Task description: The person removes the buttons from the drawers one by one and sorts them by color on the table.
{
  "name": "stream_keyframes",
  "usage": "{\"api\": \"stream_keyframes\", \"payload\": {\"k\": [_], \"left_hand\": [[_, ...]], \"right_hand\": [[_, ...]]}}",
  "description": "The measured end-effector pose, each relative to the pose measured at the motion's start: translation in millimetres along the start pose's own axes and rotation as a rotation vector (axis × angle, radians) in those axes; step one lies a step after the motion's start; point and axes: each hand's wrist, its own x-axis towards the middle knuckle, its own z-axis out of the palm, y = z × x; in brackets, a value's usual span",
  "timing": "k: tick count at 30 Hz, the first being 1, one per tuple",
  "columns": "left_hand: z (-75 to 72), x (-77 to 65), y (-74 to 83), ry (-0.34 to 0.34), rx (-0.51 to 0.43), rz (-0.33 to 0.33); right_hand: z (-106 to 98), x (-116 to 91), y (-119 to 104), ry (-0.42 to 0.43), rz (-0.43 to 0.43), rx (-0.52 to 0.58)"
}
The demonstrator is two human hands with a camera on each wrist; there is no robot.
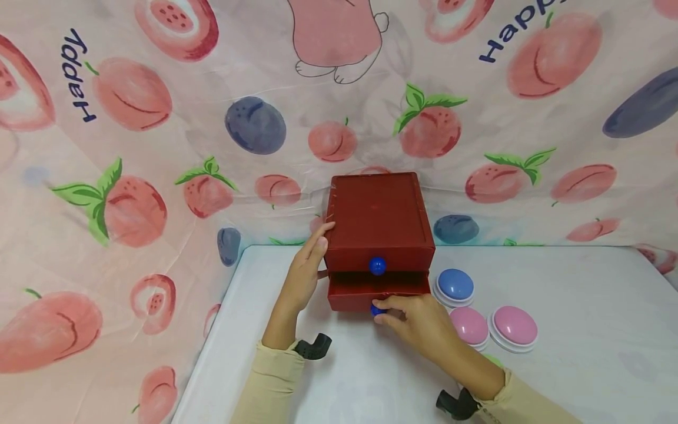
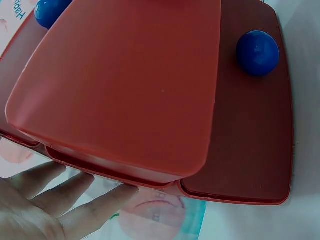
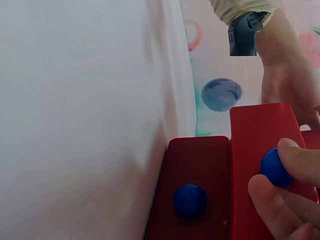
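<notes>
Currently: middle drawer partly out, right hand on its knob

Red drawer chest upright on the bench, near the far edge, front toward the person. Three drawers, one above another. Middle one juts out past the other two; interior dark, contents can't be made out. Right hand pinches its blue knob between thumb and fingers, gap narrow, knob held. Left hand lies along the chest's left side, fingers straight and spread apart, tips touching the side near its front edge, gripping nothing.

Top drawer closed, round upper knob on its front, blue too. Bottom drawer also closed, plain in both wrist views, with a matching lower knob.

Just right of the chest: blue button on a white base. Nearer the person, pink button, partly hidden by the right forearm; another, the outer pink button, right beside it. Bit of a green item shows past the forearm, mostly covered.

Beige sleeves on both arms, black device at each wrist. Backdrop cloth, pale pink with fruit prints and "Happy" lettering, hangs behind the bench and along its left.
</notes>
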Motion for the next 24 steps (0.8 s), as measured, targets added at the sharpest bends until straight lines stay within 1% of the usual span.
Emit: {"api": "stream_keyframes", "payload": {"k": [7,12,18,24], "left_hand": [[-0.9,0.1,-1.2,-0.001,-0.005,0.003],[-1.4,1.1,-3.7,-0.001,-0.001,0.008],[-0.4,1.4,-2.1,-0.004,-0.013,0.012],[-0.3,1.0,-2.1,-0.004,-0.017,0.011]], "right_hand": [[0.9,7.8,3.2,-0.025,0.014,-0.004],[2.8,17.8,8.2,-0.004,0.009,-0.006],[3.6,31.3,11.7,0.000,0.055,0.004],[3.9,32.4,11.1,-0.022,0.078,0.012]]}}
